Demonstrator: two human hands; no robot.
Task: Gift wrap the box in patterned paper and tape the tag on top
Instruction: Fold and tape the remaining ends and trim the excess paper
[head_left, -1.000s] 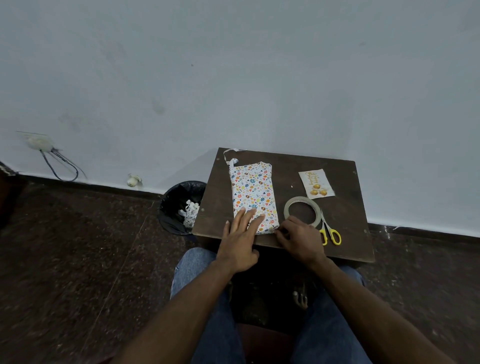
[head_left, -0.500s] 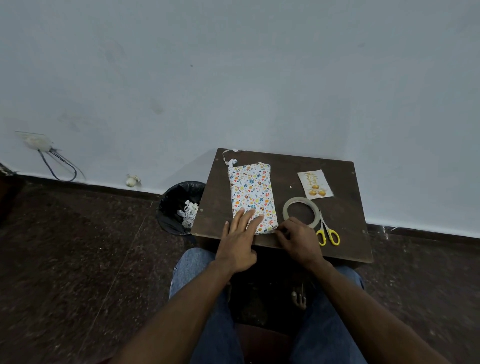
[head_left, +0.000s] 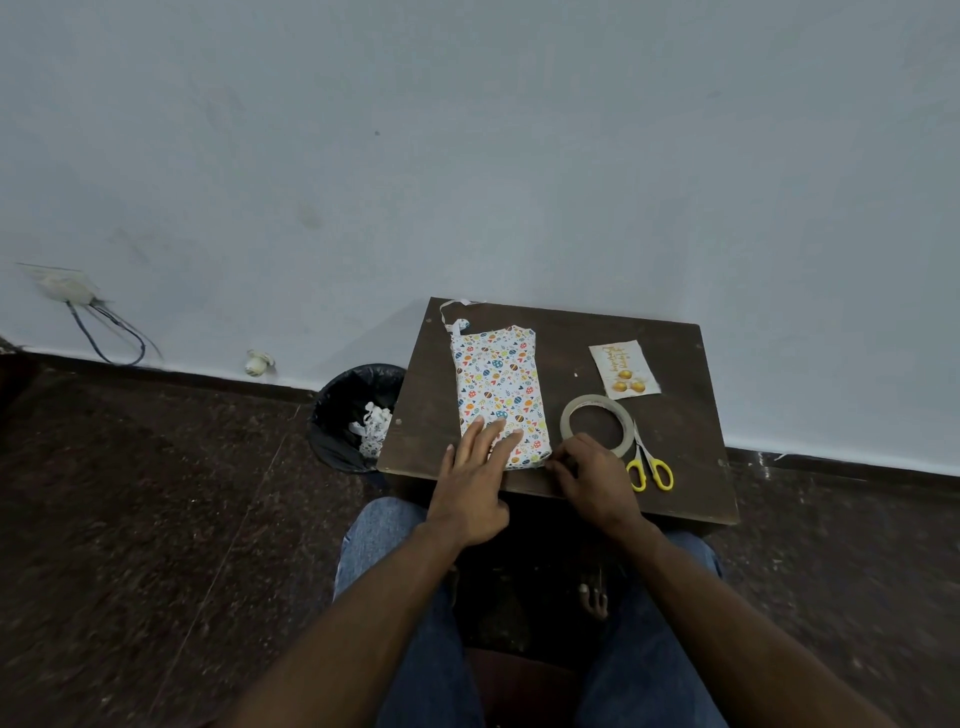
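Dark brown wood forms the small surface (head_left: 670, 436) set against a pale wall, where a box wrapped in white paper printed with coloured eggs (head_left: 498, 387) lies lengthwise on the left half, its near end at the front edge. A seated person's left hand (head_left: 475, 480) rests flat on that near end, fingers straight and spread, the grip released. The right hand (head_left: 592, 478) sits just beside the box's near right corner with fingers curled at the paper's edge; whether that grip pinches anything cannot be told. A roll of clear tape (head_left: 597, 423) lies touching the right hand's far side, with yellow-handled scissors (head_left: 648, 465) just to its right. The gift tag (head_left: 625, 369), cream with gold ornaments, lies apart near the far right of the surface, not on the box. A thin paper strip (head_left: 454, 314) curls at the far left corner. On the floor left of the surface stands a bin lined with a black bag (head_left: 345, 405), holding crumpled scraps of the same patterned paper (head_left: 375, 428).
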